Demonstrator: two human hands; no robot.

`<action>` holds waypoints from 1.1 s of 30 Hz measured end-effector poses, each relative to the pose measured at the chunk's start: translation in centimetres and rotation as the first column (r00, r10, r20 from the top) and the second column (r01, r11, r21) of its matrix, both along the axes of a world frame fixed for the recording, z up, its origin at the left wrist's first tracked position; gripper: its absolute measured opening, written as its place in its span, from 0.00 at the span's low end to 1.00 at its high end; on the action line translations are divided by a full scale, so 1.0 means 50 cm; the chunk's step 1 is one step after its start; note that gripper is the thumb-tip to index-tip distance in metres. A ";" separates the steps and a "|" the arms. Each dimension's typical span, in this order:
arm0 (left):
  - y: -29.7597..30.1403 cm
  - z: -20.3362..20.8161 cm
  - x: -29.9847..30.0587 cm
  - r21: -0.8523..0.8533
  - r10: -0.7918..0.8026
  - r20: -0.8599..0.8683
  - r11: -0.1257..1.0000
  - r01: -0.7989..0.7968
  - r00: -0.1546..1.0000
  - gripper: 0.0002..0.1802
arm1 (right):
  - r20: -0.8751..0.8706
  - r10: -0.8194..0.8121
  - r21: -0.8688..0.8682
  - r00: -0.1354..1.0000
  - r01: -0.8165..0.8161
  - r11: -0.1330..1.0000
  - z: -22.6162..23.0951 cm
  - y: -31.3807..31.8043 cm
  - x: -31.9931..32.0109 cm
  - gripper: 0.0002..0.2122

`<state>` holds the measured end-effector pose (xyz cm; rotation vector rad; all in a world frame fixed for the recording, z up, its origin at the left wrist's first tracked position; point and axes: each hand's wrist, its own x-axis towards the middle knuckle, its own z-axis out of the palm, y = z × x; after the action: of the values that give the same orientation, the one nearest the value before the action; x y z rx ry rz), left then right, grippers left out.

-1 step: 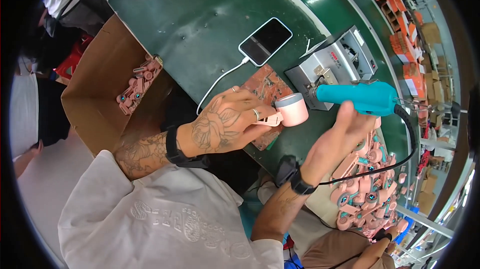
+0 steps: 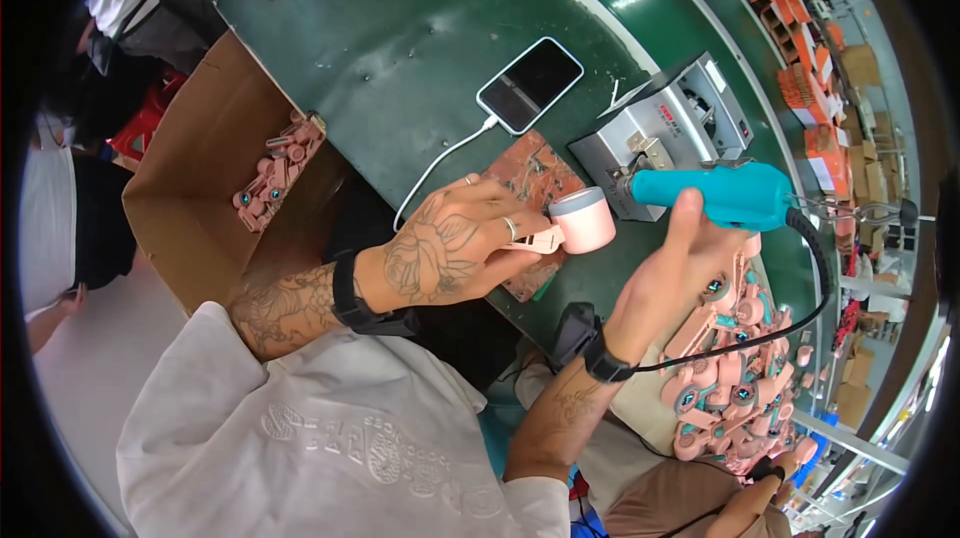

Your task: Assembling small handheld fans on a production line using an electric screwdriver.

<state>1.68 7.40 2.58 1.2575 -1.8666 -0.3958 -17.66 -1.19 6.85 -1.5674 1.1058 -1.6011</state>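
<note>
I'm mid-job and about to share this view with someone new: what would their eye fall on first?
Probably the bright teal power tool in the right hand, its tip at the front of a grey metal box. Next, near the centre, the pink device gripped by the left hand. Then the heap of pink devices at the lower right.

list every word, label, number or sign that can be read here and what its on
Wording is not copied out; it stands on:
White cloth shirt: raised lettering
Grey metal boxy machine: small red and white print
Pink piled plastic devices: blue marks, too small to read
Orange boxes: labels too blurred to read
</note>
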 end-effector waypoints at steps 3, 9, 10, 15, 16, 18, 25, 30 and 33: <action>-0.007 -0.016 -0.002 -0.020 -0.056 -0.083 0.998 0.055 0.995 0.14 | -0.048 -0.091 0.042 0.995 0.093 0.995 0.001 -0.020 0.014 0.24; -0.012 -0.012 0.012 0.022 -0.114 -0.159 0.993 0.119 0.981 0.16 | 0.228 -0.055 -0.066 0.972 0.071 0.995 0.005 0.029 -0.010 0.23; -0.015 -0.005 0.015 0.050 -0.135 -0.138 0.989 0.143 0.981 0.16 | 0.217 -0.058 -0.071 0.974 0.075 0.995 0.011 0.051 -0.020 0.23; -0.055 0.024 -0.020 0.223 -0.263 -0.189 0.927 0.302 0.946 0.13 | 0.203 -0.242 0.044 0.949 0.238 0.970 -0.010 0.121 -0.094 0.23; -0.065 0.016 -0.029 0.222 -0.266 -0.193 0.926 0.306 0.944 0.13 | 0.200 -0.246 0.043 0.949 0.242 0.969 -0.014 0.129 -0.101 0.23; -0.091 0.002 -0.037 0.101 -0.295 -0.059 0.949 0.300 0.954 0.14 | 0.164 -0.252 0.010 0.954 0.253 0.967 -0.022 0.142 -0.104 0.26; -0.147 -0.022 -0.023 0.174 -0.358 -0.025 0.918 0.357 0.933 0.15 | 0.154 -0.269 0.008 0.951 0.271 0.962 0.019 0.146 -0.104 0.36; -0.132 -0.031 -0.029 0.113 -0.285 0.005 0.953 0.283 0.959 0.13 | 0.314 0.040 -0.027 0.948 -0.033 0.999 0.062 0.056 -0.059 0.29; -0.133 -0.051 -0.031 0.060 -0.277 -0.009 0.959 0.277 0.961 0.12 | 0.356 0.008 -0.009 0.934 -0.005 1.000 0.055 -0.031 -0.003 0.28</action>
<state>0.14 0.77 0.03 1.0350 -2.0507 -0.6063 -17.81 -2.72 9.59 -1.2168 0.8946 -1.7983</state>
